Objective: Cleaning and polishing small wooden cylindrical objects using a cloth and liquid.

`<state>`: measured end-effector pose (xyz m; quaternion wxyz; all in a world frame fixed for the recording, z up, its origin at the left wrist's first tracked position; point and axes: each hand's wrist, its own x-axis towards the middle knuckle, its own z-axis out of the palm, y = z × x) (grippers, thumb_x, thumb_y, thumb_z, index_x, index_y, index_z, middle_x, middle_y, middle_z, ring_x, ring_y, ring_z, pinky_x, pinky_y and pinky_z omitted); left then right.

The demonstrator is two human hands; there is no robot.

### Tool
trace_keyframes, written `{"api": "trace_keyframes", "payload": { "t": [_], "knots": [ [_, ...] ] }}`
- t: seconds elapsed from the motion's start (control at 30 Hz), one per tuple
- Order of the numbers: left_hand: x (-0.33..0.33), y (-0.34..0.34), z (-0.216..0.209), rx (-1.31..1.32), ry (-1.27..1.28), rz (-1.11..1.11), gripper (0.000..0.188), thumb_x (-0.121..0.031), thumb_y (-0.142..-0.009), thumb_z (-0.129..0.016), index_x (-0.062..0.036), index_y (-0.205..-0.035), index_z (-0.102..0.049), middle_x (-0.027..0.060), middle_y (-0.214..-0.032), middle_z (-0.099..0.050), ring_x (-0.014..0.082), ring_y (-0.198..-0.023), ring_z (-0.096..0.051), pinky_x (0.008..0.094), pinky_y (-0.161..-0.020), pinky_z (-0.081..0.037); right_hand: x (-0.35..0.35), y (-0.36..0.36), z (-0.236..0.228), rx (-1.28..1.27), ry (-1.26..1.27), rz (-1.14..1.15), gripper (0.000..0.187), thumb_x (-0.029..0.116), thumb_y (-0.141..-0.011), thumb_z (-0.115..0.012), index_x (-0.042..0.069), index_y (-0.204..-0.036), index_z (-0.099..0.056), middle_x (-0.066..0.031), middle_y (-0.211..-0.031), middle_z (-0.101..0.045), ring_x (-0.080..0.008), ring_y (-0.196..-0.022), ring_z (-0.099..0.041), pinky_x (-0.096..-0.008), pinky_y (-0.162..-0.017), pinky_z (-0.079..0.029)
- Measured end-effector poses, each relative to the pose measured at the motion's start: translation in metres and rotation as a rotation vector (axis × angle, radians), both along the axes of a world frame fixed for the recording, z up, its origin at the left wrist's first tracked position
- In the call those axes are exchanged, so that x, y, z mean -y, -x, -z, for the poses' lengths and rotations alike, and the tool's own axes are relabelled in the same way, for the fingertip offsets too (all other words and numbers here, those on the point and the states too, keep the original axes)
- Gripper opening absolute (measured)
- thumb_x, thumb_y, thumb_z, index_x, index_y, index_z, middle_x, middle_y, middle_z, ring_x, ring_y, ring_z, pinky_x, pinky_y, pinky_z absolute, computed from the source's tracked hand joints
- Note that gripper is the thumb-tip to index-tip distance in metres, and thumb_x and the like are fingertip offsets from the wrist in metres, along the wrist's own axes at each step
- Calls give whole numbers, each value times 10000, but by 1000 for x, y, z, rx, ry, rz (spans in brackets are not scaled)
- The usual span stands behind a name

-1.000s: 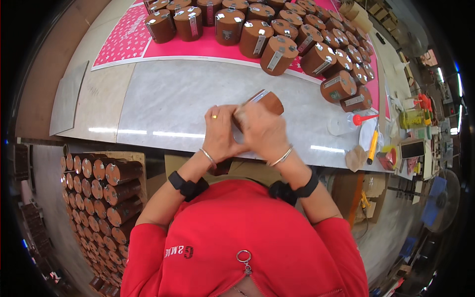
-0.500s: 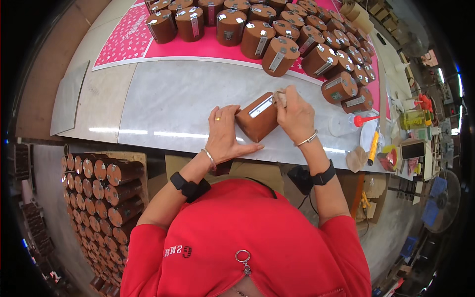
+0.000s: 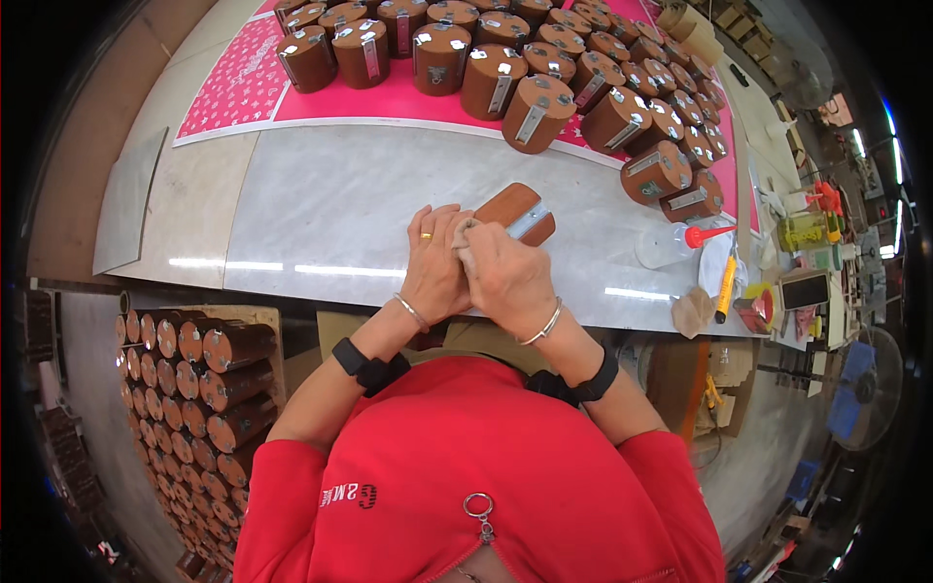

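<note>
A brown cylindrical box (image 3: 507, 205) with a pale metal strip along its side lies tilted above the grey tabletop near its front edge. My left hand (image 3: 434, 260) is closed round the box's near left end, thumb side hidden behind my other hand. In my right hand (image 3: 512, 279) a crumpled beige cloth (image 3: 464, 239) is pinched, pressed at the box's near end beside my left fingers. Both hands touch each other or nearly so, and they cover the lower part of the box.
Rows of similar brown boxes (image 3: 539, 112) stand on a pink printed sheet (image 3: 321, 107) at the back. To the right are a clear bottle with a red nozzle (image 3: 664, 243), a yellow cutter (image 3: 726, 290) and a phone (image 3: 806, 291). More cylinders (image 3: 233, 386) are stacked at lower left.
My right hand with the cloth has moved left and toward me, from the box's far right end to its near left end. The box has turned, its strip now facing right.
</note>
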<state>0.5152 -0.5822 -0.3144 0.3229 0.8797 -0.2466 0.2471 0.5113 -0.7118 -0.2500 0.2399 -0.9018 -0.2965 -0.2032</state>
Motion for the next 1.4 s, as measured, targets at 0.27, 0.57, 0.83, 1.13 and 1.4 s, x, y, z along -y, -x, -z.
{"api": "trace_keyframes", "payload": {
  "t": [0.27,0.57,0.83,1.13,1.4],
  "knots": [
    [4,12,-6,-301,183,-45,868,-374,-569,-801,7,-1240,-405,191,-1158,-486,372,-1146,-430,500,-1036,-232,51,-44,0,101,45,209,76,143,-867,-537,76,-896,-518,-105,-723,-577,-302,-563,-601,-369,-470,-483],
    [9,15,-9,-90,16,27,910,-275,-502,-829,-14,-1252,-384,168,-1165,-487,352,-1152,-439,539,-1044,-225,61,-37,1,-29,18,285,101,140,-790,-589,100,-870,-542,-84,-721,-570,-272,-558,-604,-402,-496,-482],
    [13,5,-6,-55,73,94,929,-225,-509,-824,6,-1277,-357,213,-1203,-462,404,-1118,-435,528,-1016,-286,47,-33,-9,-23,24,158,99,168,-854,-554,94,-915,-531,-139,-776,-616,-327,-647,-618,-409,-526,-487],
    [13,17,-3,-54,83,113,898,-277,-584,-814,30,-1294,-358,208,-1183,-473,392,-1070,-455,520,-975,-308,67,-41,9,-54,85,335,164,188,-817,-578,78,-912,-503,-117,-785,-602,-326,-605,-618,-401,-527,-507],
    [4,12,11,-162,-50,108,947,-404,-537,-833,-6,-1266,-379,163,-1189,-468,352,-1103,-456,518,-1017,-267,20,-3,-12,-152,38,-85,188,193,-785,-581,110,-952,-556,-64,-791,-593,-241,-760,-634,-384,-567,-503]
  ]
}}
